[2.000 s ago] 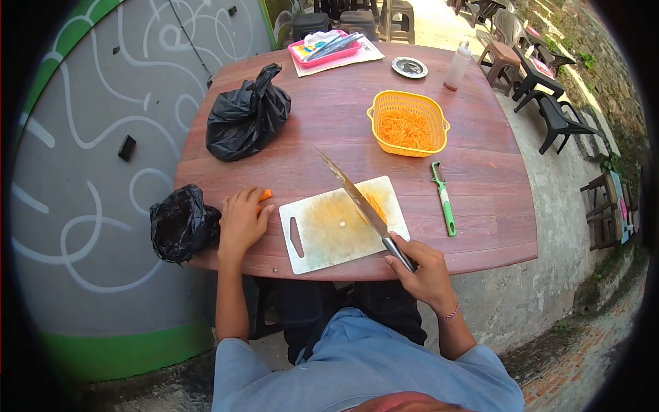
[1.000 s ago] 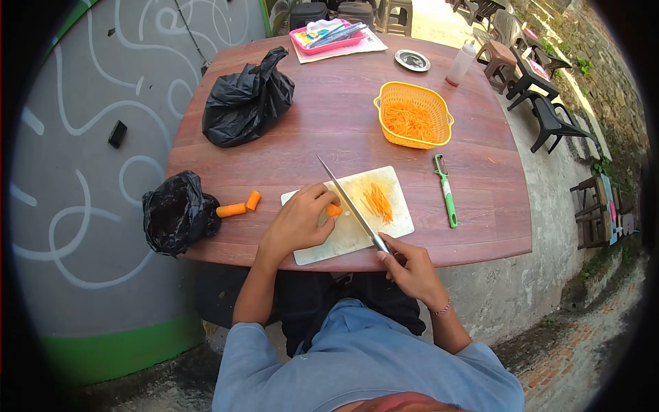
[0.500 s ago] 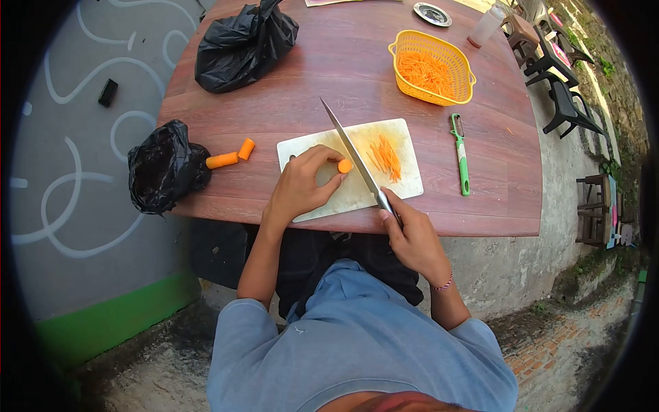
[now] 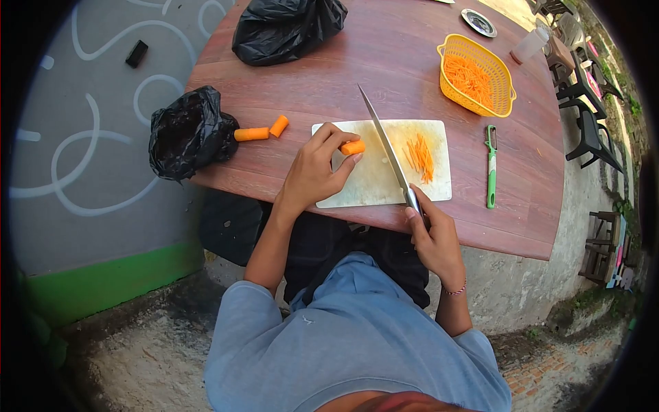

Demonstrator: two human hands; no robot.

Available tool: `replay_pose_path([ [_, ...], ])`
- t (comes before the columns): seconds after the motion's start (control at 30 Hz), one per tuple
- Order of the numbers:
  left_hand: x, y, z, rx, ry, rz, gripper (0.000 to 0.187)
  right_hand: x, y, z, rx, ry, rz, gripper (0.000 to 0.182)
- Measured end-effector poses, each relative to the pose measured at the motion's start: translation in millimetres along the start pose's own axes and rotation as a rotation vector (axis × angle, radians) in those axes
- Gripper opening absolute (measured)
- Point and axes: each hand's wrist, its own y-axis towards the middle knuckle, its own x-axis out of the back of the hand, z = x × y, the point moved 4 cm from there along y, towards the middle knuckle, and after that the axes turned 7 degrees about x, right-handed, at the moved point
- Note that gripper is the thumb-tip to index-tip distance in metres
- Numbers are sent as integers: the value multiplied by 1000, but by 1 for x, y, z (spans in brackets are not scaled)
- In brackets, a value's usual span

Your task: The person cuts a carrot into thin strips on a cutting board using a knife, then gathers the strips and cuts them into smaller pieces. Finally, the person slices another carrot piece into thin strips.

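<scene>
My left hand (image 4: 317, 167) is closed on a short carrot piece (image 4: 353, 147), pinched between thumb and fingers over the left part of the white cutting board (image 4: 374, 189). In my right hand (image 4: 436, 237) is the handle of a long knife (image 4: 386, 141), its blade slanting up and left across the board. A small pile of carrot strips (image 4: 421, 159) lies to the right of the blade. Beyond the board's left side, two peeled carrot pieces (image 4: 252, 134) rest on the table by an open black plastic bag (image 4: 221, 134).
A yellow basket (image 4: 509, 103) holds shredded carrot at the back right. Nearer lies a green peeler (image 4: 491, 168). A larger black bag (image 4: 288, 31), a metal ashtray-like dish (image 4: 479, 23) and a clear bottle (image 4: 528, 45) stand farther back on the wooden table (image 4: 343, 75).
The carrot piece in my left hand has turned from end-on to lying sideways. The whole view has shifted and rotated slightly; the knife stays in my right hand.
</scene>
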Motion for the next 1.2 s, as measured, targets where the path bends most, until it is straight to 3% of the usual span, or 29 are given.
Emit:
replay_pose_path([
  [0.17, -11, 6, 4, -3, -16, 83, 25, 5, -5, 7, -1, 12, -5, 46],
  [0.27, -19, 10, -1, -116, 167, 120, 24, 8, -9, 11, 10, -46, -23, 45],
  [0.83, -35, 0, -2, -149, 150, -2, 28, 1, -3, 12, 82, -72, -40, 46],
  [1.07, -34, -1, -4, -160, 152, -9, 25, 13, -8, 12, 41, -135, -44, 45],
  [1.2, -34, -1, -8, -163, 186, 17, 26, 20, -10, 0, -91, -49, -93, 45],
])
